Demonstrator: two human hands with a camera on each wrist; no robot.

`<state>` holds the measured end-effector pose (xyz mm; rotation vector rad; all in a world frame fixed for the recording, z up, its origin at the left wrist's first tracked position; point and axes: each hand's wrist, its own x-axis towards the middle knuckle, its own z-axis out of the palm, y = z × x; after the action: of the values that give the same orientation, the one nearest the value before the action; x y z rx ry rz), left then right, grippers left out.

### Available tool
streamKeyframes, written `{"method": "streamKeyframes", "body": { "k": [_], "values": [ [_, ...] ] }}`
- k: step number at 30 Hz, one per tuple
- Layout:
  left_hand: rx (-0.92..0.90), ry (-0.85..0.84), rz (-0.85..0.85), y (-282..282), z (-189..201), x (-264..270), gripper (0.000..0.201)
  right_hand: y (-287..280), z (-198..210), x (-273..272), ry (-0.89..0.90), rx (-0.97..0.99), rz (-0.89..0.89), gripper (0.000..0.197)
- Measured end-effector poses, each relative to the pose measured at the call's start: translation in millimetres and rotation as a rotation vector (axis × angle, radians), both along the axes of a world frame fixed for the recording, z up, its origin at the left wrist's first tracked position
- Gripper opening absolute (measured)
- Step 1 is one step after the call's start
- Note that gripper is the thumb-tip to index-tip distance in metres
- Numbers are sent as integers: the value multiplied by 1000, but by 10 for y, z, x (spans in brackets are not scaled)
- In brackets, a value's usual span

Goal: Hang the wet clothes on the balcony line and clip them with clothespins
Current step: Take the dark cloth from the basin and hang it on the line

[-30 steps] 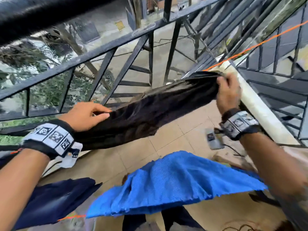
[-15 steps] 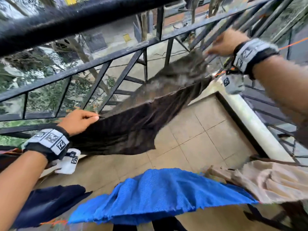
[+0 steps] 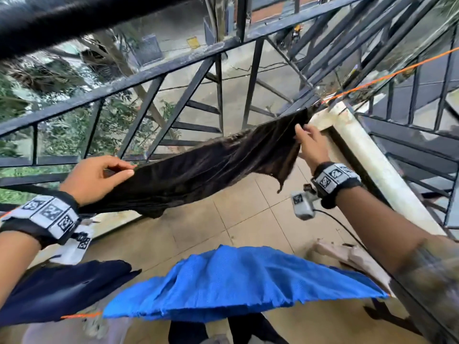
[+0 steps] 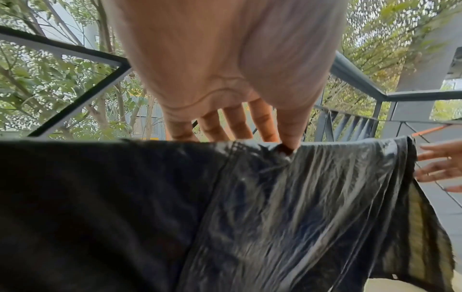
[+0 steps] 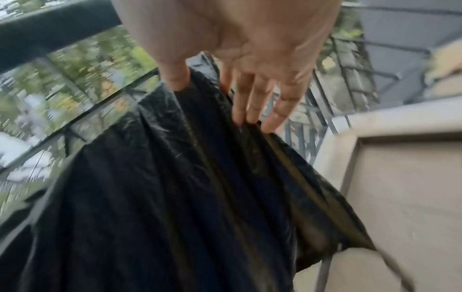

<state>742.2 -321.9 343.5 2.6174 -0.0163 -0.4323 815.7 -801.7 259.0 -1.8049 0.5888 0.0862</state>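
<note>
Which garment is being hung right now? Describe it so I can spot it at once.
Start at the black balcony railing; just inside it runs an orange line. The dark brown cloth draped there, stretched between the left hand and right hand, is it. Unlike the blue cloth nearer the camera, it is glossy and nearly black.

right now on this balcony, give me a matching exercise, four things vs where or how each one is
Things:
1. black garment
2. blue cloth
3. left hand
4. orange line

States:
A. pinches the black garment's near end
B. stretched between both hands
C. runs taut toward the railing corner
D. draped over the nearer line

Pairs: 1-B, 2-D, 3-A, 4-C
</note>
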Motion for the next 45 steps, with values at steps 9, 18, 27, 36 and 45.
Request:
{"method": "streamKeyframes", "body": {
  "k": [9, 18, 27, 36, 45],
  "values": [
    [-5, -92, 98, -6, 15, -39, 18, -78, 37, 144, -108, -355, -180, 36],
    [-62, -254, 269, 151, -15, 65, 25, -574, 1586, 915, -368, -787, 92, 38],
    [150, -47, 181, 85, -92, 61, 32, -427, 1553, 1306, 143, -1076, 447, 42],
    [160, -20, 74, 667, -43, -363, 19, -556, 1176, 739, -43, -853, 927, 21],
    [275, -113, -44, 626, -28, -314, 20, -429, 1114, 909, -38, -1087, 988, 21]
  ]
}}
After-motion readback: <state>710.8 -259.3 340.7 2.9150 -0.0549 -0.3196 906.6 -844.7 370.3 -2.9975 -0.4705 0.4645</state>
